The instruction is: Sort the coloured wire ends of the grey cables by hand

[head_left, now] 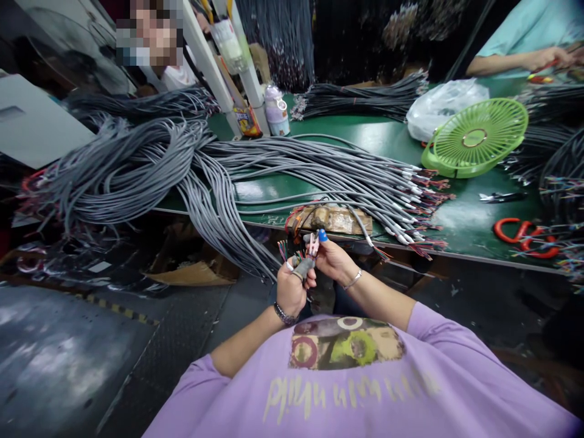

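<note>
My left hand (291,287) is closed around the end of a grey cable (305,266), whose coloured inner wires (283,248) fan out above my fist. My right hand (332,258) pinches a few of those wires (313,243) between thumb and fingers; a blue cap covers one fingertip. Both hands are close together, just in front of the green table's edge (479,255). A watch is on my left wrist and a bracelet on my right.
A large heap of grey cables (255,164) with stripped coloured ends lies across the green table. A green fan (477,137), red scissors (522,234), a white plastic bag (444,103) and a bottle (277,109) stand beyond. Other people sit at the far side.
</note>
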A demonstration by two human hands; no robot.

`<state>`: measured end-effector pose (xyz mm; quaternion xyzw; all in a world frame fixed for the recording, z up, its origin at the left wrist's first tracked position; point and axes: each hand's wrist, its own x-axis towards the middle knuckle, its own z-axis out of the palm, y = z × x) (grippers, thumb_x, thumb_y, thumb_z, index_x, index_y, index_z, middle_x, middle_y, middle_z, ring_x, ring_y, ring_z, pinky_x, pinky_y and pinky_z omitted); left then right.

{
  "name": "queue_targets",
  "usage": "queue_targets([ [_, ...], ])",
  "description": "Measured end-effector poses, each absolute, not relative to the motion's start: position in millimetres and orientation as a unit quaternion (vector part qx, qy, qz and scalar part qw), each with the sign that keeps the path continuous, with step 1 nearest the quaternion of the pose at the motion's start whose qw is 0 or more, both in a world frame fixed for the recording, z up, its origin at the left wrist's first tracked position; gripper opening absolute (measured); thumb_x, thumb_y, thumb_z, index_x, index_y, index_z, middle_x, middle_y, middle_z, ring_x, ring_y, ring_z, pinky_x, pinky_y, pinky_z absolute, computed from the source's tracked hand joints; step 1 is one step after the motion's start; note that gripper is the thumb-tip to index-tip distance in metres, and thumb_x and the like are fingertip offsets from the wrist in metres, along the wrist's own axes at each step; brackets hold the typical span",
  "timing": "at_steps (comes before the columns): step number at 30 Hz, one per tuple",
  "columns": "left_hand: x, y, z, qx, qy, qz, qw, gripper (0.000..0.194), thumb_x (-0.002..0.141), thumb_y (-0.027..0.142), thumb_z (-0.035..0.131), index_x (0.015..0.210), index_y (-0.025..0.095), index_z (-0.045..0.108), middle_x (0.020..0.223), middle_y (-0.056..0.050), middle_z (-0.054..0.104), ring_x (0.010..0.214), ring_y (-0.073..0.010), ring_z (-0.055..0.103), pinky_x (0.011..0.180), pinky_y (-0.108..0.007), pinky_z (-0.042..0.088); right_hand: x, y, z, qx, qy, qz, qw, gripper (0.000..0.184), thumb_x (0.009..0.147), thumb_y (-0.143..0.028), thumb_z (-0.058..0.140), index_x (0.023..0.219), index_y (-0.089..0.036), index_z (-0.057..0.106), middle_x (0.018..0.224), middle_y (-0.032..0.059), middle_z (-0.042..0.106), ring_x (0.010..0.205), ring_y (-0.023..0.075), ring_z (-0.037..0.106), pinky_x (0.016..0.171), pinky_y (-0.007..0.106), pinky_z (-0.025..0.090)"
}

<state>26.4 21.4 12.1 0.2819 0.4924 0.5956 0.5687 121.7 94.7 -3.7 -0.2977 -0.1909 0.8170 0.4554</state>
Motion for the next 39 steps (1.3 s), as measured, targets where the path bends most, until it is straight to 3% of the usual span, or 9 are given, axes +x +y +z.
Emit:
queue_targets([
  [11, 24.8, 18.4, 10.6, 0.284, 0.502, 0.587, 0.569, 0.028, 0.066, 0.038, 0.071, 0.069, 0.017, 0.053, 0.048, 0.004, 0.057, 0.035, -0.0056, 0.047, 0.035, -0.016, 0.029, 127.8, 84.1, -2.7, -0.278, -0.167, 0.838, 0.438, 0.051, 0.079, -0.067, 0.048, 0.082, -0.018, 0.063, 0.065, 0.0006, 0.06, 0.057, 0.0111, 0.053, 0.055, 0.023, 0.045],
  [16, 18.7, 10.3, 4.1, 0.308, 0.508, 0.559, 0.579, 0.027, 0.069, 0.039, 0.07, 0.069, 0.016, 0.056, 0.051, 0.002, 0.059, 0.038, -0.0068, 0.05, 0.037, -0.017, 0.031, 142.9, 75.4, -18.8, -0.299, -0.168, 0.842, 0.416, 0.048, 0.081, -0.063, 0.05, 0.077, -0.017, 0.062, 0.072, 0.0026, 0.062, 0.06, 0.0099, 0.054, 0.059, 0.023, 0.047],
  [20, 14.3, 4.7, -5.1, 0.36, 0.471, 0.521, 0.614, 0.032, 0.077, 0.046, 0.063, 0.084, 0.015, 0.066, 0.075, -0.007, 0.07, 0.066, -0.0147, 0.065, 0.057, -0.022, 0.046, 154.8, 64.5, -29.2, -0.339, -0.231, 0.809, 0.421, 0.041, 0.077, -0.056, 0.061, 0.077, -0.015, 0.064, 0.074, 0.0034, 0.063, 0.06, 0.0104, 0.054, 0.059, 0.025, 0.046],
  [23, 11.2, 2.2, -10.0, 0.399, 0.467, 0.519, 0.594, 0.033, 0.08, 0.045, 0.059, 0.094, 0.017, 0.068, 0.096, -0.011, 0.071, 0.088, -0.0196, 0.066, 0.069, -0.025, 0.047, 163.7, 55.2, -30.1, -0.389, -0.325, 0.727, 0.464, 0.034, 0.073, -0.049, 0.067, 0.081, -0.016, 0.068, 0.073, 0.0025, 0.064, 0.062, 0.011, 0.054, 0.061, 0.025, 0.044],
  [25, 9.9, 0.4, -11.6, 0.428, 0.486, 0.509, 0.567, 0.032, 0.083, 0.044, 0.055, 0.096, 0.018, 0.068, 0.096, -0.01, 0.071, 0.086, -0.019, 0.065, 0.062, -0.023, 0.046, 169.2, 47.9, -27.1, -0.419, -0.403, 0.656, 0.481, 0.028, 0.075, -0.044, 0.067, 0.085, -0.018, 0.07, 0.073, 0.0021, 0.065, 0.065, 0.0118, 0.054, 0.064, 0.026, 0.043],
  [27, 9.9, -2.3, -12.1, 0.466, 0.511, 0.479, 0.54, 0.031, 0.086, 0.042, 0.051, 0.095, 0.018, 0.068, 0.08, -0.008, 0.07, 0.07, -0.0166, 0.064, 0.053, -0.022, 0.042, 173.5, 39.4, -22.0, -0.425, -0.466, 0.61, 0.479, 0.025, 0.078, -0.041, 0.064, 0.088, -0.02, 0.071, 0.074, 0.0023, 0.065, 0.067, 0.013, 0.054, 0.065, 0.027, 0.042],
  [31, 13.3, -9.5, -12.6, 0.548, 0.526, 0.42, 0.496, 0.018, 0.08, 0.03, 0.055, 0.087, 0.02, 0.068, 0.056, -0.001, 0.062, 0.049, -0.0149, 0.055, 0.049, -0.024, 0.041, 176.1, 20.8, -10.1, -0.378, -0.534, 0.62, 0.434, 0.022, 0.078, -0.037, 0.065, 0.094, -0.022, 0.069, 0.078, 0.0025, 0.065, 0.069, 0.0147, 0.054, 0.067, 0.03, 0.044],
  [35, 15.1, -17.7, -14.9, 0.612, 0.526, 0.415, 0.42, 0.017, 0.068, 0.016, 0.06, 0.082, 0.023, 0.066, 0.068, -0.001, 0.066, 0.066, -0.019, 0.06, 0.061, -0.027, 0.045, 173.3, 9.2, -1.2, -0.356, -0.552, 0.635, 0.406, 0.019, 0.073, -0.034, 0.071, 0.086, -0.021, 0.065, 0.078, 0.0015, 0.064, 0.07, 0.0146, 0.055, 0.069, 0.029, 0.045],
  [39, 15.7, -27.7, -17.0, 0.656, 0.529, 0.357, 0.402, 0.021, 0.071, 0.012, 0.054, 0.089, 0.018, 0.063, 0.079, -0.003, 0.065, 0.071, -0.0177, 0.059, 0.066, -0.028, 0.044, 173.2, 8.9, 3.7, -0.361, -0.56, 0.641, 0.381, 0.021, 0.068, -0.034, 0.073, 0.077, -0.018, 0.063, 0.072, -0.0001, 0.062, 0.067, 0.0132, 0.054, 0.067, 0.028, 0.045],
])
